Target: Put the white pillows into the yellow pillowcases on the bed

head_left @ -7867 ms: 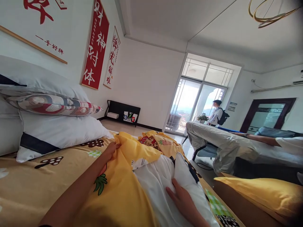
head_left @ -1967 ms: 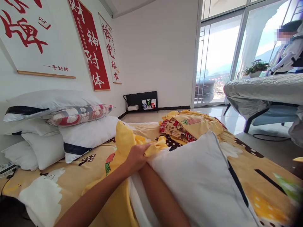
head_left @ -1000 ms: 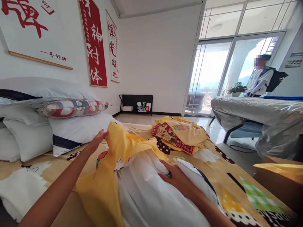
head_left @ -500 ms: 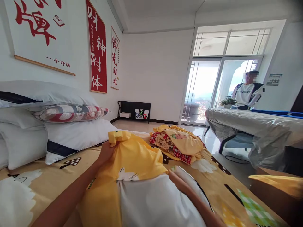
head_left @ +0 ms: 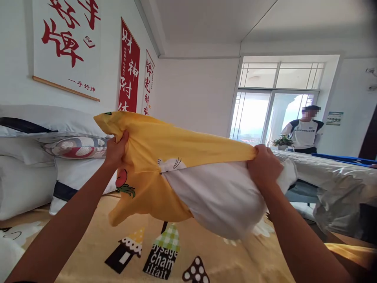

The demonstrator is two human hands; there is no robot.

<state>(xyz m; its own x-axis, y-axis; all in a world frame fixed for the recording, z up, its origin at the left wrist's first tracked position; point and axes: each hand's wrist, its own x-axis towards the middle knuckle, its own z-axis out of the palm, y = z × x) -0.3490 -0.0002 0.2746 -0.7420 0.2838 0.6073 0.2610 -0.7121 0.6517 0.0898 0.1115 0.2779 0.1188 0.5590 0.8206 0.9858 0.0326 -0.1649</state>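
Observation:
A yellow pillowcase point(head_left: 182, 139) with a cat face and a carrot print hangs stretched between my two hands, lifted above the bed. My left hand point(head_left: 117, 149) is closed on the cloth near its left corner. At the other end, my right hand point(head_left: 265, 165) grips the case's edge. A white pillow point(head_left: 218, 196) sits partly inside the case; its bare part bulges out below and to the right. Whether the right fingers also pinch the pillow cannot be seen.
Below lies a tan patterned bedspread point(head_left: 97, 236). White pillows point(head_left: 26, 181) and a patterned cushion point(head_left: 76, 147) are stacked at left. A plastic-covered table point(head_left: 335, 169) stands at right, with a person point(head_left: 304, 131) and a potted plant point(head_left: 282, 141) behind it.
Both hands have risen with the pillowcase and pillow, off the bed. The right hand has come out from behind the pillow to the case's right end. The cloth is pulled taut. My view has tilted up.

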